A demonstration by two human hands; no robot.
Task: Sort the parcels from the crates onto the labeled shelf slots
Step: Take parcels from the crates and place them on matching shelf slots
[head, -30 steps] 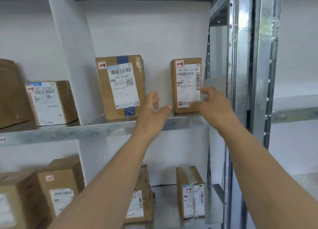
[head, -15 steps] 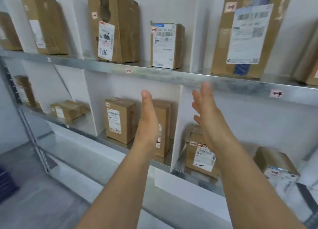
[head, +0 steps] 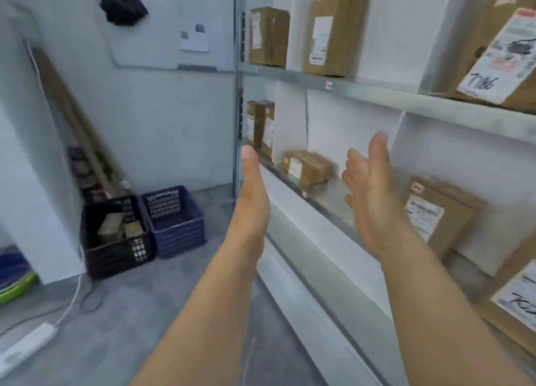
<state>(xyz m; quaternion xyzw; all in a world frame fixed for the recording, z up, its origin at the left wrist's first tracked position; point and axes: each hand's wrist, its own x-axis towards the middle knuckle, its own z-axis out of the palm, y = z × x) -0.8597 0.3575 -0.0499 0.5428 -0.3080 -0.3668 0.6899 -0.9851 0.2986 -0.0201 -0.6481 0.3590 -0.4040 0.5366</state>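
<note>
My left hand and my right hand are both raised in front of me, fingers straight, palms facing each other, holding nothing. They hang in the air in front of the metal shelf on the right. Brown cardboard parcels with white labels stand in its slots, among them a flat one on the lower level and an upright one to the right of my right hand. On the floor at the left stand a black crate with brown parcels inside and a blue crate beside it.
White dividers split the shelf into slots, and small labels sit on the shelf edge. A white power strip and cables lie on the grey floor at the lower left. A long wooden board leans against the wall behind the crates.
The view has swung left, from the right end of the shelf to its left end and the crates on the floor. Both hands left the shelf and stay open and empty.
</note>
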